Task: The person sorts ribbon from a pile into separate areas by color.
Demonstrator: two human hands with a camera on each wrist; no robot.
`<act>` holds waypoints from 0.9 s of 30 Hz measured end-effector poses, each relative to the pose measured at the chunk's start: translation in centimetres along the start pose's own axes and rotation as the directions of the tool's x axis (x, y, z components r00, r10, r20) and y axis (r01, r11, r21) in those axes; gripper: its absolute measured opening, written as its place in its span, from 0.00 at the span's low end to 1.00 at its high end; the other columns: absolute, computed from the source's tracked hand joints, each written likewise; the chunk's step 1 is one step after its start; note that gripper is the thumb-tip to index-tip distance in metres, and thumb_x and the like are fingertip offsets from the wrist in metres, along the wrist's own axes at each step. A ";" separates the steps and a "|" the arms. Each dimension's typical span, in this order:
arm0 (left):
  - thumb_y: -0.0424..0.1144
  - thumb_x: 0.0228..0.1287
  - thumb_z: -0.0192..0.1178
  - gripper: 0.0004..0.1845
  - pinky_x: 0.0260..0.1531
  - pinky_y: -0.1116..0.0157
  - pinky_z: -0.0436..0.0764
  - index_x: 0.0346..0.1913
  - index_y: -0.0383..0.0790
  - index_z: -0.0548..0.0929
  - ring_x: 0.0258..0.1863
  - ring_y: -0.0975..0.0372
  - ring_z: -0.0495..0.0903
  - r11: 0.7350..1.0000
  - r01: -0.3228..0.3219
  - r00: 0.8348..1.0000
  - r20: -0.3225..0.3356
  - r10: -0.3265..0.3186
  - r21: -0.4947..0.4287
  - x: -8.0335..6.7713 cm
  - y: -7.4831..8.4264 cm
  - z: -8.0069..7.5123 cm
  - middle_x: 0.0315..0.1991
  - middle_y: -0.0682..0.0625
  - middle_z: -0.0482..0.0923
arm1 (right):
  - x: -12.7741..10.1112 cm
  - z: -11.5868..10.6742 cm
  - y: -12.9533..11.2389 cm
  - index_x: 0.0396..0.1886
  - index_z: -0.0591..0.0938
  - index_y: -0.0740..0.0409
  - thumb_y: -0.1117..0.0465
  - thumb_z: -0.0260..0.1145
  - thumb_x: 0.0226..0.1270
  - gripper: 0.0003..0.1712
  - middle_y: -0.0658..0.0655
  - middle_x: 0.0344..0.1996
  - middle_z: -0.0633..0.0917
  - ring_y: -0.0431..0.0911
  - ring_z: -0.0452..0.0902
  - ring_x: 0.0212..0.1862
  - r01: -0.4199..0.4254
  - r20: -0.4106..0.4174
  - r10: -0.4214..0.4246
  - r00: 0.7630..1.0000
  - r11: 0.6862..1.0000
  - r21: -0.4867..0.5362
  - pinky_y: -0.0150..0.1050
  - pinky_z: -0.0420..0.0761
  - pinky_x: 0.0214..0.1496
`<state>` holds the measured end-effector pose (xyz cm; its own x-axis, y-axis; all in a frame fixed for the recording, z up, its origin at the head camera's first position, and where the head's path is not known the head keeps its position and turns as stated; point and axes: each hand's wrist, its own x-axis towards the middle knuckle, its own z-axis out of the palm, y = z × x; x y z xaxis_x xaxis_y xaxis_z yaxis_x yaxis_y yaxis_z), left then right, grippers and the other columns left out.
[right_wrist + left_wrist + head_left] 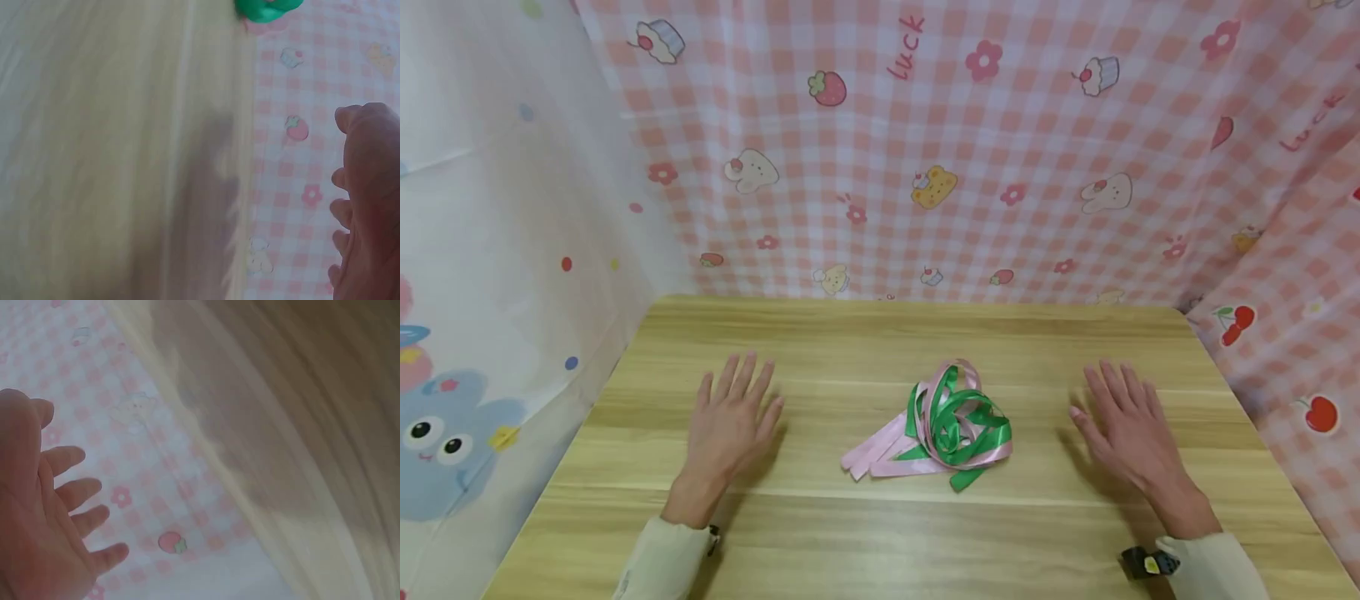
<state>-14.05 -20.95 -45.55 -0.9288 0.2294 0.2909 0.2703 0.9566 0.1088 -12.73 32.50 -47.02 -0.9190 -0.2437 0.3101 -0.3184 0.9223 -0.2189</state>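
A tangle of green and pink ribbons (pixel 936 427) lies on the desk (pixel 880 533) between 2 hands, touching neither. The left hand (pixel 730 421) and right hand (pixel 1123 429) lie flat, fingers spread, holding nothing. The tangle's loose ends trail toward the left hand; the right hand looks slightly nearer the bundle.

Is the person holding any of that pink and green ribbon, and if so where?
Nothing is held. The left hand and right hand lie open, fingers spread, over the wooden table, either side of the ribbon tangle and apart from it.
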 end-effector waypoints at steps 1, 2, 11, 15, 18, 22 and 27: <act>0.52 0.75 0.49 0.30 0.70 0.38 0.55 0.73 0.41 0.66 0.75 0.44 0.55 1.000 -0.011 1.000 0.002 0.011 -0.027 0.1 0.2 0.0 0.74 0.39 0.60 | 0.1 0.0 -0.3 0.76 0.60 0.63 0.46 0.54 0.77 0.37 0.71 0.73 0.60 0.63 0.42 0.78 0.008 -0.006 -0.008 1.000 1.000 0.020 0.60 0.38 0.77; 0.51 0.75 0.50 0.30 0.70 0.39 0.56 0.73 0.40 0.67 0.74 0.44 0.57 0.998 -0.025 1.000 -0.002 0.025 -0.063 0.3 0.4 0.1 0.74 0.38 0.61 | 0.3 -0.1 -0.6 0.75 0.61 0.63 0.47 0.55 0.76 0.37 0.72 0.73 0.62 0.64 0.44 0.77 0.017 -0.014 -0.016 1.000 0.999 0.043 0.61 0.41 0.77; 0.38 0.69 0.63 0.25 0.64 0.45 0.71 0.65 0.34 0.74 0.65 0.45 0.71 0.842 -0.138 0.988 -0.008 0.157 -0.522 2.2 4.2 0.2 0.64 0.37 0.74 | 2.2 0.0 -5.8 0.53 0.82 0.66 0.65 0.72 0.59 0.22 0.67 0.58 0.80 0.63 0.69 0.63 0.212 -0.077 -0.199 0.977 0.942 0.260 0.64 0.67 0.62; 0.36 0.69 0.62 0.22 0.62 0.48 0.74 0.64 0.37 0.76 0.63 0.50 0.74 0.754 -0.085 0.979 0.087 0.186 -0.652 3.1 6.8 0.3 0.62 0.42 0.77 | 2.9 0.6 -8.3 0.44 0.85 0.61 0.66 0.75 0.56 0.15 0.60 0.49 0.85 0.55 0.75 0.57 0.312 -0.060 -0.309 0.949 0.897 0.312 0.58 0.75 0.57; 0.35 0.70 0.61 0.20 0.59 0.49 0.76 0.63 0.39 0.76 0.61 0.51 0.76 0.692 -0.072 0.961 0.135 0.240 -0.719 3.8 8.6 0.8 0.60 0.43 0.79 | 3.4 1.2 -9.8 0.39 0.85 0.57 0.65 0.76 0.55 0.12 0.54 0.44 0.86 0.51 0.76 0.53 0.376 -0.033 -0.391 0.920 0.855 0.357 0.52 0.79 0.52; 0.35 0.70 0.61 0.20 0.54 0.52 0.78 0.63 0.40 0.76 0.58 0.52 0.78 0.623 -0.056 0.929 0.188 0.319 -0.780 4.4 10.7 1.5 0.59 0.43 0.80 | 3.8 2.4 -11.4 0.37 0.84 0.53 0.62 0.78 0.54 0.12 0.48 0.39 0.86 0.49 0.77 0.51 0.440 0.013 -0.486 0.874 0.803 0.403 0.48 0.79 0.53; 0.33 0.70 0.59 0.21 0.52 0.53 0.80 0.64 0.36 0.75 0.57 0.51 0.78 0.559 -0.063 0.870 0.229 0.437 -0.827 4.8 12.9 1.9 0.58 0.43 0.80 | 3.9 3.5 -12.7 0.36 0.84 0.51 0.61 0.78 0.54 0.11 0.44 0.36 0.85 0.45 0.77 0.48 0.442 0.099 -0.511 0.854 0.813 0.380 0.49 0.73 0.55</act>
<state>-15.46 -7.18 -44.53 -0.7478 0.6587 0.0831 0.4195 0.3718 0.8281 -13.10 18.81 -46.23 -0.6454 -0.7087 0.2849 -0.7531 0.5278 -0.3929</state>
